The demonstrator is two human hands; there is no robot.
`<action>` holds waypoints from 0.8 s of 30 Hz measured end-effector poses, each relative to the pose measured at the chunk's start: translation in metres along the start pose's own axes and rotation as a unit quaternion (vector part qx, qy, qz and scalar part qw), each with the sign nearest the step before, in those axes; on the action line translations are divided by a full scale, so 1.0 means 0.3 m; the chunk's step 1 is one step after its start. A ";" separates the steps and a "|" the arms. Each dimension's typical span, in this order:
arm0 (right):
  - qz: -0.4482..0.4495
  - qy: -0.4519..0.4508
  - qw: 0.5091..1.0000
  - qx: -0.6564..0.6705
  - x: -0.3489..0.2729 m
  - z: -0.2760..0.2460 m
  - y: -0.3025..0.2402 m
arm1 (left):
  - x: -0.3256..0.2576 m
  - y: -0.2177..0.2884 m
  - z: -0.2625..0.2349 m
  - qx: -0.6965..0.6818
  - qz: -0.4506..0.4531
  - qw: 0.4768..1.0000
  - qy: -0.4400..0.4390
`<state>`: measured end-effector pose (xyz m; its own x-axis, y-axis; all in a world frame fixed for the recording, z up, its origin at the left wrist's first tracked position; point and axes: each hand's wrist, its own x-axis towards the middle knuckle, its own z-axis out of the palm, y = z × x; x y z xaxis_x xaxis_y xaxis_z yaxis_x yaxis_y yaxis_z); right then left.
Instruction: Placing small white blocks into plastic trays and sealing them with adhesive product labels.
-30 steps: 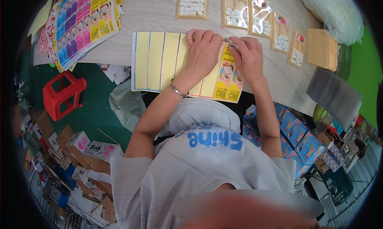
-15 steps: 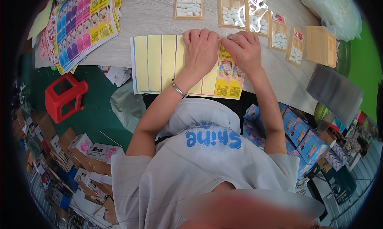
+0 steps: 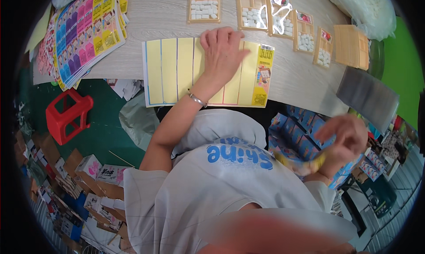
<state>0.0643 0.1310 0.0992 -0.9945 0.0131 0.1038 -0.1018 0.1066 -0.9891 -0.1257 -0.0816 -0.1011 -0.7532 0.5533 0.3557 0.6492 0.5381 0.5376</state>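
Observation:
A sheet of yellow backing paper with coloured lines lies at the table's near edge, one printed yellow sticker strip still on its right side. My left hand rests on the sheet's upper middle, thumb stretched to the right and fingers by the far edge, gripping nothing. Off the table at the right, my right hand is smeared by motion. A curved, blurred yellow strip hangs beside its wrist, in front of my shirt; whether the fingers hold it cannot be made out.
Several tan trays of white pieces stand along the table's far side, beside stacked trays. Printed sheets are piled at the left. Right of the table edge is a grey translucent container; a red stool stands at the left.
One printed strip has come off the sheet's right part. My right hand has swung from the sheet down to the right, off the table. My left hand stays on the sheet, its thumb now spread.

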 end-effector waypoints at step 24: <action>0.125 0.216 0.911 -0.328 0.880 0.283 0.672 | 0.376 -0.438 -0.186 -0.175 -0.329 0.928 -0.019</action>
<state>-0.2207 0.0715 -0.0816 -0.8676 0.4941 0.0560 0.3038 0.6159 -0.7269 -0.3018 -0.1253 -0.0889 -0.9656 0.2044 -0.1609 -0.0285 0.5316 0.8465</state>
